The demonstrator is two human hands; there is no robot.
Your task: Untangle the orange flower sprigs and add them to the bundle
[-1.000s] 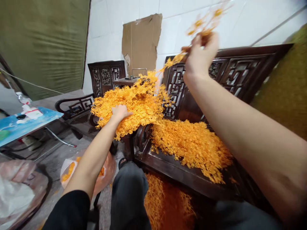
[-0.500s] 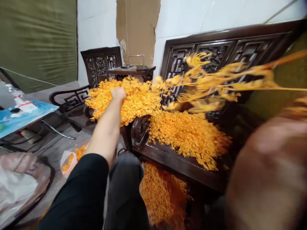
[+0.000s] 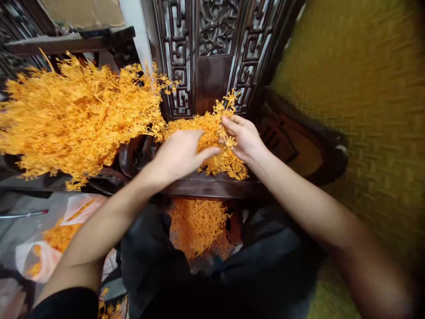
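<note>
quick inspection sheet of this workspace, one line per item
surface: dark wooden bench seat, front edge bare
job's things: pile of orange sprigs on the seat; one sprig lifted above it
clutter: large orange bundle at left; loose sprigs under the bench; plastic bag with orange bits on the floor
hands: left hand lies on the pile, grip hidden; right hand pinches the sprig
cables: nothing seen
surroundings: carved backrest; green textured wall, blurred
</note>
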